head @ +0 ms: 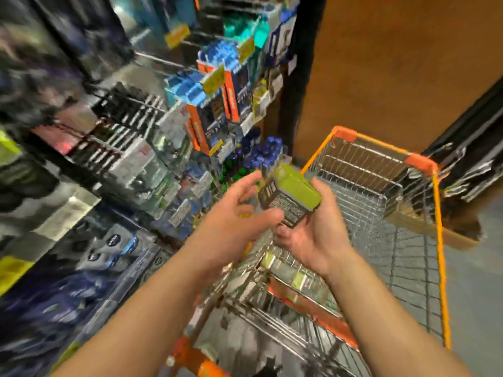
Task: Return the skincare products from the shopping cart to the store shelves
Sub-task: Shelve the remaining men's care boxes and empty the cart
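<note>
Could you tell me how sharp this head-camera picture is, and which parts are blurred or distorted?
In the head view, the shelves at left are heavily smeared by motion blur and labels cannot be read; the green box, held by the right hand with the left hand beside it, is somewhat clearer; the shopping cart rim bends from wide-angle distortion.

shiny metal wire cart (381, 186) with orange plastic corners; matt green cardboard box (294, 190)
</note>
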{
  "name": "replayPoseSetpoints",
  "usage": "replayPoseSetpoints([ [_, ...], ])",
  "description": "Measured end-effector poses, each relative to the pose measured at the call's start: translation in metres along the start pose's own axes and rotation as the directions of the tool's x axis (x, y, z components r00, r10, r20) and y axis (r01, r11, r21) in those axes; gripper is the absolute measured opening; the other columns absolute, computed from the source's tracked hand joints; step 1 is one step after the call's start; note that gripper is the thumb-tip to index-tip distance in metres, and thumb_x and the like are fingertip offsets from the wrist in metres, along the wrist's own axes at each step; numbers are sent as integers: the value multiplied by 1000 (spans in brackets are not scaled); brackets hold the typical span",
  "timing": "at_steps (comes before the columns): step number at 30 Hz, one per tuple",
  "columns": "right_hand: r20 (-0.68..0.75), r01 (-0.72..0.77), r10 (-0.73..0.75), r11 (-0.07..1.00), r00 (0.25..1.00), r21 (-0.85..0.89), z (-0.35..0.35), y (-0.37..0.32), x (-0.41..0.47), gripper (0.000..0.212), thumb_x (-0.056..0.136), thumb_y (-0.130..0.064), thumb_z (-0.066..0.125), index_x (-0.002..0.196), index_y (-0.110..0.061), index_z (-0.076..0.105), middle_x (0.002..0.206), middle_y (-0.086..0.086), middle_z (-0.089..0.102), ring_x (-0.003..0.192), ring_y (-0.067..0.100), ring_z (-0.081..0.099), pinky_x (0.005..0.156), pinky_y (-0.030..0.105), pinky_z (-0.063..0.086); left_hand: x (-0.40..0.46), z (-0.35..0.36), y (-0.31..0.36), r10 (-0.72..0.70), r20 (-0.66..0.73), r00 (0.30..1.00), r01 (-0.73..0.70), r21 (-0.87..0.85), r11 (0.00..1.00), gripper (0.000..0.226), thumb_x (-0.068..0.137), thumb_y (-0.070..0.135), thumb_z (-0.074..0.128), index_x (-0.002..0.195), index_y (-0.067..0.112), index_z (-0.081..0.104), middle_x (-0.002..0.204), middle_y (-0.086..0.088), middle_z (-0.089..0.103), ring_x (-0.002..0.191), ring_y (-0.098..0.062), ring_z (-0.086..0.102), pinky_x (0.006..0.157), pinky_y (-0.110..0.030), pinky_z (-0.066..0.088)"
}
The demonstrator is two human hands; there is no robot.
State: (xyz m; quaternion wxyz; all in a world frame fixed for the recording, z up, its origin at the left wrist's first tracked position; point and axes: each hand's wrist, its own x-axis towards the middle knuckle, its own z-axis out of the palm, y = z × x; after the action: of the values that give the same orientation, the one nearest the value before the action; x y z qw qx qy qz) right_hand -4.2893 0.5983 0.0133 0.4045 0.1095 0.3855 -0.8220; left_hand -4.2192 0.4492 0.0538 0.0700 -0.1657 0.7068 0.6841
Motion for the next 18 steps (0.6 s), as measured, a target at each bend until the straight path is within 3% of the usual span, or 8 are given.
replayPoseSetpoints([
  [4,260,-114,115,993,959,-17,48,8,-5,72,98,-67,32,135,-14,61,91,12,62,40,17,35,46,25,18,-34,-38,18,90,-95,991,-82,86,993,106,49,56,85,144,53,38,138,29,52,122,5,55,98,-24,49],
  [7,390,-179,178,983,904,-33,84,21,-6,73,100,-67,31,137,-10,59,97,14,66,43,19,40,49,29,18,-59,-64,25,143,-210,967,-127,86,988,92,51,50,89,136,48,51,126,25,66,117,5,61,106,-35,50],
  [11,465,-213,231,973,855,-93,130,38,-8,66,102,-61,35,132,-9,62,112,16,65,53,22,56,50,29,27,-92,-93,33,214,-317,924,-202,72,977,68,62,29,91,124,38,63,109,14,76,104,-4,70,93,-31,55],
  [13,505,-222,252,968,826,-119,153,44,-11,64,105,-57,36,139,-8,58,115,17,67,62,23,64,51,29,40,-107,-108,38,233,-366,901,-243,20,970,67,63,24,91,123,34,64,109,6,77,102,-10,73,88,-30,58],
  [15,517,-197,254,967,817,-164,178,51,-17,57,106,-50,39,135,-9,66,118,14,71,71,21,69,54,30,48,-124,-124,42,257,-421,870,-279,9,960,67,66,17,94,123,32,64,109,5,77,103,-14,73,91,-34,59],
  [18,514,-109,243,955,823,-277,208,63,-24,52,103,-45,42,128,-10,72,125,16,70,85,25,65,64,36,40,-146,-150,47,285,-498,819,-338,-18,941,68,64,15,96,122,32,63,110,4,76,100,-17,75,87,-38,61],
])
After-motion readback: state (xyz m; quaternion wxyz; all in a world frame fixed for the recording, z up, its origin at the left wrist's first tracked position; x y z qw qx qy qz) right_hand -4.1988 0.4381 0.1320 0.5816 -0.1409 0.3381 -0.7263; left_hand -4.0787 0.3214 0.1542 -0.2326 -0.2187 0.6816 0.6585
